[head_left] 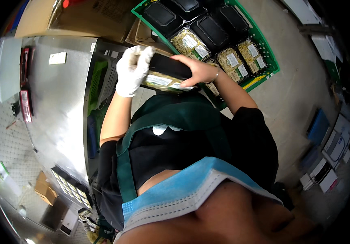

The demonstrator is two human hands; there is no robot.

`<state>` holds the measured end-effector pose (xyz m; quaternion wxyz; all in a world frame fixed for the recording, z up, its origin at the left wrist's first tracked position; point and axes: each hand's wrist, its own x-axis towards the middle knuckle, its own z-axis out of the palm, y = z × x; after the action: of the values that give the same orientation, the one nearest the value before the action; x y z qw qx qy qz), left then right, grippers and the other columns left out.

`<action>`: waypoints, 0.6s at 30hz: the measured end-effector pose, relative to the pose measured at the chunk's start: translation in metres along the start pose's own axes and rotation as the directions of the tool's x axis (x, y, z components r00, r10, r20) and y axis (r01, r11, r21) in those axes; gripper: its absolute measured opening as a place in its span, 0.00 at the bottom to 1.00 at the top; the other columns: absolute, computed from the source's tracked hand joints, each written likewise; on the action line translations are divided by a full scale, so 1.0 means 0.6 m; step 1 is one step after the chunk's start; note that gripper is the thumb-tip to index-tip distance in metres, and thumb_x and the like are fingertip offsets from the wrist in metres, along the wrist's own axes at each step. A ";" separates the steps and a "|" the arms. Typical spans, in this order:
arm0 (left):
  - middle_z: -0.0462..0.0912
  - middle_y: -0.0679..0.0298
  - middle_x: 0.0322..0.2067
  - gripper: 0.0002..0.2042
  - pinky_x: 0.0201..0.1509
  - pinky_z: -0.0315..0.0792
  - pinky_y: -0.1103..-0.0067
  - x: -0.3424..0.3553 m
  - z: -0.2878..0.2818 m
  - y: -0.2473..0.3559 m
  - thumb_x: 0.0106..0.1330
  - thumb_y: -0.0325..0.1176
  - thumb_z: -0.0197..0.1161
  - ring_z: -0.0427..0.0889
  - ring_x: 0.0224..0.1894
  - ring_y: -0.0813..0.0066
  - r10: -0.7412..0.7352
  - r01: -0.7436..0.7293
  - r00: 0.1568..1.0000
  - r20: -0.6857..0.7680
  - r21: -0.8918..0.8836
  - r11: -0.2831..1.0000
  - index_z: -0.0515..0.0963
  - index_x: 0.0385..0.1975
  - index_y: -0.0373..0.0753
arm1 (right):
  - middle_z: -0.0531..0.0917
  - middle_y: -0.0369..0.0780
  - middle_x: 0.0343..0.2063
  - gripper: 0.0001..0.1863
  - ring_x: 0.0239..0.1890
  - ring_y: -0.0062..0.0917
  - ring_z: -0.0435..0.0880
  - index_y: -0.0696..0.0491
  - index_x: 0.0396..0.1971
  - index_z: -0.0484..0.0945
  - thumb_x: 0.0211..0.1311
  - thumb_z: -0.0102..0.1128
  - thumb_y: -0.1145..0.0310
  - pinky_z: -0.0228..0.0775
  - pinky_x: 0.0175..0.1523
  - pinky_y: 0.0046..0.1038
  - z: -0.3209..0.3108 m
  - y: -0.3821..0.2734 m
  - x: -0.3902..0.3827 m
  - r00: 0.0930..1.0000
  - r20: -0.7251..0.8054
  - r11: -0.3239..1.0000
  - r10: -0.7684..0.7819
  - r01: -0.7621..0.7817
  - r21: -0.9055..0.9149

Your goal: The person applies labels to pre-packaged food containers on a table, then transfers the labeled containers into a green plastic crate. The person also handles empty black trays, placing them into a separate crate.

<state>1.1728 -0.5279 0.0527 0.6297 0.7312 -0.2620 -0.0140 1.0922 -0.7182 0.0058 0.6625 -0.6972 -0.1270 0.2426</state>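
Between my hands, in front of my chest, is a black plastic food tray (pixel 168 67). White labels and pale yellowish food show along its side nearest me; whether this is one pack or two stacked, I cannot tell. My left hand (pixel 132 71), in a white glove, grips its left end with fingers bent. My bare right hand (pixel 199 71) clasps the right end, thumb below and fingers on top. Just beyond the right hand stands a green crate (pixel 274 55) with several similar packs. Some show labelled clear lids (pixel 189 42); others show black undersides (pixel 209 30).
A steel table (pixel 57 105) runs along my left, with a white paper slip (pixel 57 58) on it. A large cardboard box (pixel 89 20) stands at its far end. Green baskets (pixel 97 79) sit under the table. Boxes and papers (pixel 333 146) lie at the far right.
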 end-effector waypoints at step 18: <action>0.71 0.53 0.40 0.22 0.45 0.65 0.73 -0.576 -0.264 -0.097 0.52 0.43 0.52 0.71 0.41 0.59 -0.595 0.814 0.581 -0.555 0.419 0.403 0.64 0.45 0.37 | 0.75 0.50 0.36 0.21 0.41 0.41 0.72 0.60 0.38 0.71 0.47 0.50 0.60 0.63 0.46 0.34 -0.021 0.182 0.060 0.792 -0.611 0.408 -0.007 -0.556 -0.725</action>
<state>0.9517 -0.2407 -0.0755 0.3059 0.9290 0.1945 -0.0749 1.1136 -0.7210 -0.1079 0.1587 -0.9831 0.0750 0.0517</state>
